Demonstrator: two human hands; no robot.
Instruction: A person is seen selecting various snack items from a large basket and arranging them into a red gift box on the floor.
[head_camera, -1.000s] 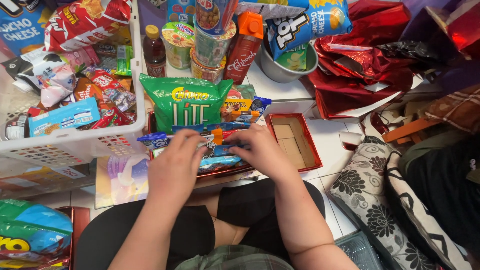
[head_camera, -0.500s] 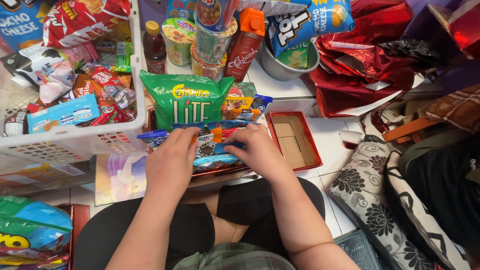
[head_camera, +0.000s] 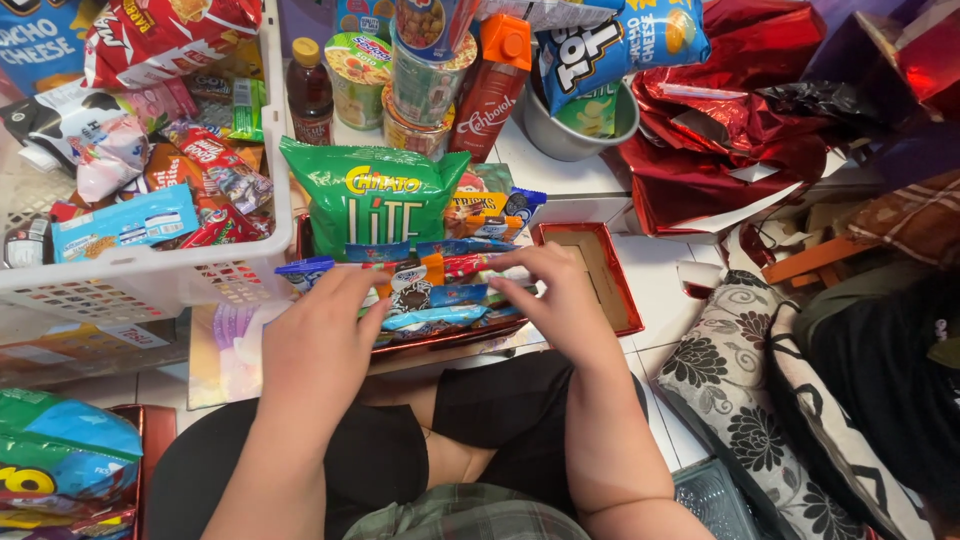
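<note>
My left hand and my right hand rest on a stack of small snack packets lying in a shallow red tray in front of my knees. The fingers of both hands press on the packets from either side. A green chip bag stands upright at the back of the tray, just beyond my fingertips. A small empty red box lies right beside my right hand.
A white plastic basket full of snack packets sits at the left. Behind stand a bottle, noodle cups, an orange-capped bottle and a grey bowl. Red foil wrapping lies at right, patterned cushions below.
Both hands have shifted slightly on the packets; my right hand has slid a little to the right and the packets between the hands show more.
</note>
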